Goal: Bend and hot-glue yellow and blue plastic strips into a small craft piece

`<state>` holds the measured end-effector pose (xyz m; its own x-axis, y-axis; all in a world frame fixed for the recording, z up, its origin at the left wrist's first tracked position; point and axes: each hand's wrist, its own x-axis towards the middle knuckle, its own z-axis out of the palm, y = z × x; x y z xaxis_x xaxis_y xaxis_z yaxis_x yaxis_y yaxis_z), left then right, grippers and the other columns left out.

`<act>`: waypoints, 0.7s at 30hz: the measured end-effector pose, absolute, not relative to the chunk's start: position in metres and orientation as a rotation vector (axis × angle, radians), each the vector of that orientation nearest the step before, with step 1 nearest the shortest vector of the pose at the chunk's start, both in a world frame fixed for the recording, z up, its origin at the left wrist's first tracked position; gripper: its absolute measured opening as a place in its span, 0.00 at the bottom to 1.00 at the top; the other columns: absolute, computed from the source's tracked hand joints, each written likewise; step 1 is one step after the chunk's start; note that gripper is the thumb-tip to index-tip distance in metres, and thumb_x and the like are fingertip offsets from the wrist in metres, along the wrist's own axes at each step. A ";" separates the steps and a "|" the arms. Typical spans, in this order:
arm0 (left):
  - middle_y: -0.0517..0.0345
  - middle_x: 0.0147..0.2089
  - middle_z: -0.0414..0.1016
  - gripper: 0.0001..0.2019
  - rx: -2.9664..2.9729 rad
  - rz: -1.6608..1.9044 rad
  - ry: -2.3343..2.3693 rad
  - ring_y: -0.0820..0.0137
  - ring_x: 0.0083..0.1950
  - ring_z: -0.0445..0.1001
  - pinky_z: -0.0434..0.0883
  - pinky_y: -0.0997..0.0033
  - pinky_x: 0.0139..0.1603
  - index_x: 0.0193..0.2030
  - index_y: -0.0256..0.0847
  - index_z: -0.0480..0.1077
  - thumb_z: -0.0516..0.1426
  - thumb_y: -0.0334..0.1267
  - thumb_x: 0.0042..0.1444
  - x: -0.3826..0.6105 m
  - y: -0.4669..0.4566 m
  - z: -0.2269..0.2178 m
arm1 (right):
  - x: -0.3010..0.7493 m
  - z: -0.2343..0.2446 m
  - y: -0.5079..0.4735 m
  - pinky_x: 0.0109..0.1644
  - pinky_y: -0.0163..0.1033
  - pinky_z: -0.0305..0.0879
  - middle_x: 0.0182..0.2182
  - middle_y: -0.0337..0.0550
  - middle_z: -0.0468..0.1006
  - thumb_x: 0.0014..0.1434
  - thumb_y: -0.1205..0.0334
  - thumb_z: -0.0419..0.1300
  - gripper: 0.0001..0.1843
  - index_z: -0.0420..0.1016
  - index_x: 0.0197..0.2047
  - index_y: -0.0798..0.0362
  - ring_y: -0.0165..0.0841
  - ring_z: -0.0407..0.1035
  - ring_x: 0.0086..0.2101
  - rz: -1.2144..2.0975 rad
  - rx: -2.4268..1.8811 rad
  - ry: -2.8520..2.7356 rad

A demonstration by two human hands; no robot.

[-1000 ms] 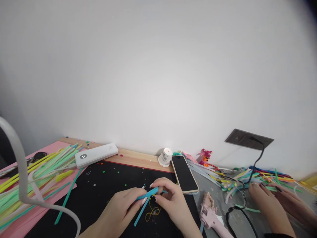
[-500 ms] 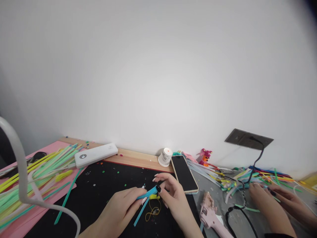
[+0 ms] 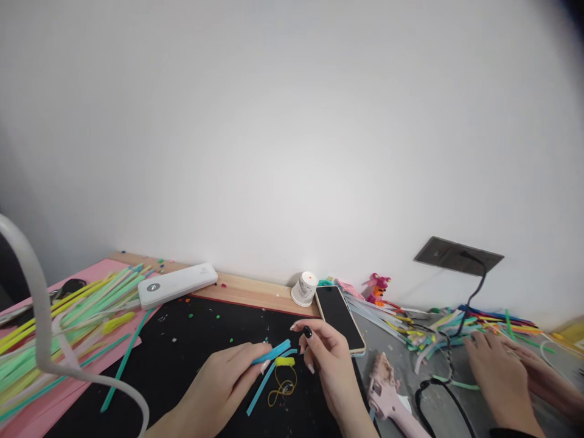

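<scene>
My left hand (image 3: 228,372) pinches a folded blue paper strip (image 3: 272,359) just above the black mat (image 3: 191,347). A small yellow piece (image 3: 285,361) sits at the strip's right end. My right hand (image 3: 326,353) hovers right of the strip with fingers spread, holding nothing. A yellow rubber band (image 3: 281,389) lies on the mat below the strip.
A phone (image 3: 338,316), a small white cup (image 3: 305,288) and a white power bank (image 3: 177,283) lie behind. Green and yellow strips (image 3: 68,322) are piled left on pink paper. A pink glue gun (image 3: 387,395) lies right. Another person's hands (image 3: 502,371) sort coloured strips far right.
My right hand has let go of the blue strip and drawn back to the right, fingers opening. The yellow piece now shows at the strip's end. The other person's hands shifted.
</scene>
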<state>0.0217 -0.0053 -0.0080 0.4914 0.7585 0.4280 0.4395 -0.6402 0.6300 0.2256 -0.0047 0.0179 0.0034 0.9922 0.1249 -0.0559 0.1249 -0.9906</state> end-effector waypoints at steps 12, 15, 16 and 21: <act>0.59 0.38 0.77 0.11 2.102 1.036 0.960 0.70 0.37 0.75 0.69 0.77 0.39 0.47 0.47 0.68 0.50 0.35 0.60 0.023 -0.008 0.000 | 0.223 0.010 -0.002 0.21 0.31 0.47 0.18 0.33 0.63 0.58 0.58 0.54 0.16 0.60 0.21 0.53 0.24 0.53 0.18 0.998 -1.189 -1.383; 0.61 0.29 0.74 0.11 1.819 1.025 0.977 0.75 0.22 0.69 0.67 0.77 0.27 0.45 0.44 0.69 0.49 0.40 0.61 0.027 -0.008 -0.001 | 0.223 0.008 -0.003 0.21 0.32 0.47 0.14 0.33 0.60 0.61 0.56 0.49 0.20 0.59 0.18 0.53 0.25 0.53 0.17 0.969 -1.250 -1.397; 0.62 0.27 0.73 0.12 1.695 1.031 0.971 0.76 0.19 0.67 0.66 0.77 0.24 0.45 0.43 0.69 0.48 0.41 0.61 0.030 -0.007 -0.003 | 0.223 0.007 -0.003 0.21 0.32 0.47 0.14 0.33 0.60 0.61 0.56 0.48 0.22 0.58 0.17 0.53 0.25 0.53 0.17 0.949 -1.270 -1.398; 0.65 0.23 0.70 0.15 1.223 0.974 0.856 0.80 0.13 0.61 0.60 0.79 0.17 0.43 0.38 0.67 0.49 0.46 0.59 0.039 -0.001 -0.011 | 0.222 0.008 -0.002 0.21 0.31 0.48 0.15 0.32 0.59 0.61 0.56 0.49 0.19 0.60 0.20 0.53 0.24 0.52 0.17 0.947 -1.260 -1.368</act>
<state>0.0387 -0.0013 -0.0115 0.3599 0.9328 -0.0159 -0.1355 0.0691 0.9884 0.2222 -0.0022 0.0078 0.0505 0.9856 0.1612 0.1965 0.1485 -0.9692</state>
